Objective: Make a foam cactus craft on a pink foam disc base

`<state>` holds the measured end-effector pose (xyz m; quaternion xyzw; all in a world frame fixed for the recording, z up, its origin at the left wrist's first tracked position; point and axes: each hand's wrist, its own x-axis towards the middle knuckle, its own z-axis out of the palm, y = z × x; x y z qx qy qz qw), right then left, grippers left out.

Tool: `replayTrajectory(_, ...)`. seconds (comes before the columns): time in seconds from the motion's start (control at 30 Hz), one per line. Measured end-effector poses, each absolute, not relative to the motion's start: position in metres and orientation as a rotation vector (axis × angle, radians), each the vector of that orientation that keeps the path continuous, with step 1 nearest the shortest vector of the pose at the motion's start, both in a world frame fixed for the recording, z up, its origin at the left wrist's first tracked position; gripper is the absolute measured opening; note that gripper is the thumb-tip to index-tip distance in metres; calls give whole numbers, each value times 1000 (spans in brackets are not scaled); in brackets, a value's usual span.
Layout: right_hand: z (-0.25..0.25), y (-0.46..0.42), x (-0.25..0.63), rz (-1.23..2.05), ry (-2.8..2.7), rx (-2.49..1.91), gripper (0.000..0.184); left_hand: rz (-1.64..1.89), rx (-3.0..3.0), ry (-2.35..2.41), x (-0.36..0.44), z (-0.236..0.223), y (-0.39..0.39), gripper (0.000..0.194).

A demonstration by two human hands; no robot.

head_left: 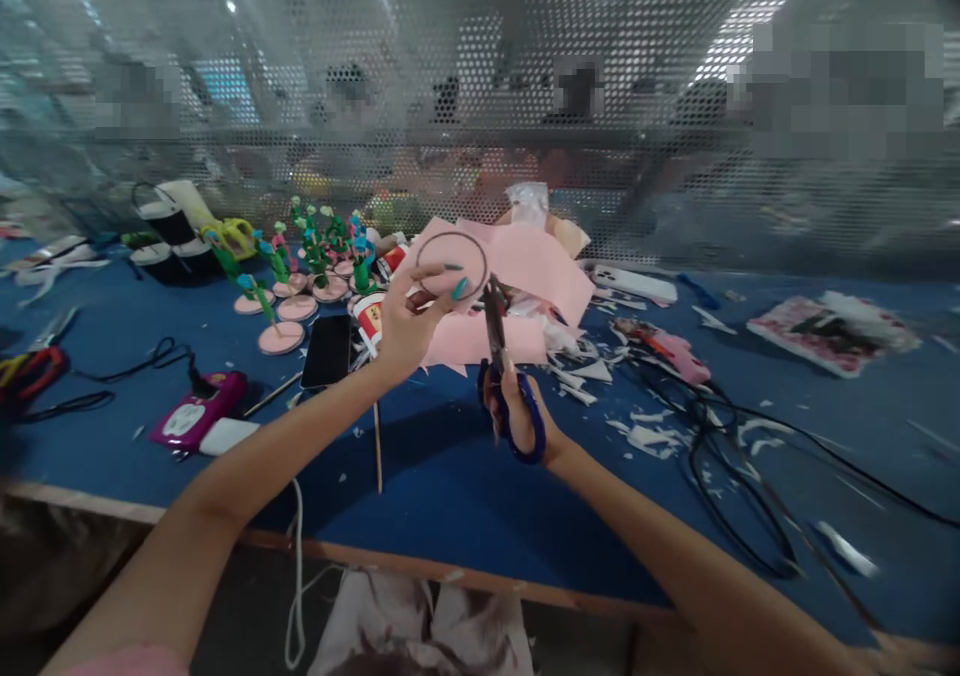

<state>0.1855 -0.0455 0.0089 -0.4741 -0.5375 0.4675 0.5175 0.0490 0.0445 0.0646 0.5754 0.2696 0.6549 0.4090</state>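
Note:
My left hand (409,321) pinches a piece of pink paper (461,250) marked with a dark circle; whether that circle is drawn or a separate ring I cannot tell. Through the blue handles of a pair of scissors (496,328) go the fingers of my right hand (519,396). The dark blades point up and away, beside the paper's right edge; whether they touch it is unclear. Behind both hands lie more pink sheets (544,266), heaped with white scraps.
Several small green flower models on pink round bases (281,337) stand at the left. Near them lie a black phone (328,351) and a purple device (199,411). Black cables (705,446), a pink glue gun (675,354) and paper scraps (649,436) lie right. A perforated screen (480,86) rises behind.

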Motion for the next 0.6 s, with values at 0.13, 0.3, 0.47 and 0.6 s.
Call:
replayTrajectory(0.13, 6, -43, 188, 1086, -1321, -1179, 65, 1633, 1594, 763, 46, 66, 41, 31)
replayTrajectory(0.3, 4, -39, 191, 1035, -1307, -1214, 64, 1562, 1742, 755, 43, 65, 44, 23)
replayTrajectory(0.47, 7, -38, 193, 1006, -1304, -1234, 63, 1430, 1789, 690, 40, 67, 46, 27)
replayTrajectory(0.6, 12, -41, 192, 980, -1310, -1227, 62, 1577, 1732, 736, 39, 65, 46, 32)
